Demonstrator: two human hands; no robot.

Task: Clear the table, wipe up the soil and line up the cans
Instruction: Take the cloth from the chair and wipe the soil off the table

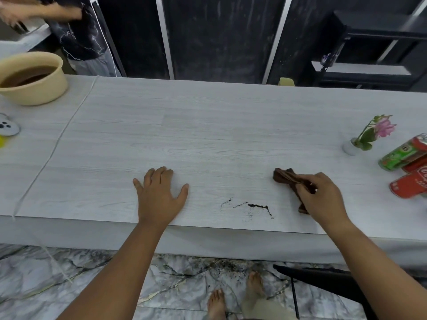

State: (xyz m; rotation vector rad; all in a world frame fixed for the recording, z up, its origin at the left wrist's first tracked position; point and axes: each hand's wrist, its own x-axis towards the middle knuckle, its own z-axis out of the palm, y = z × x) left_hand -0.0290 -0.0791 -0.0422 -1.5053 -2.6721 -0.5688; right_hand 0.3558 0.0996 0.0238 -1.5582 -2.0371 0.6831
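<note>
Two hands over table, left hand flat, fingers spread, right hand pinching cloth, soil between them at near edge, cans far right, marbled floor below.

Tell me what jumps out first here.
A dark soil streak sits near the front edge of the table, between the left hand, flat on the surface, and the right hand, which grips a brown cloth. At far right, red and green cans cluster.

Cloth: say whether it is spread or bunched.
Bunched: the cloth is a crumpled roll, gripped by the right hand.
</note>
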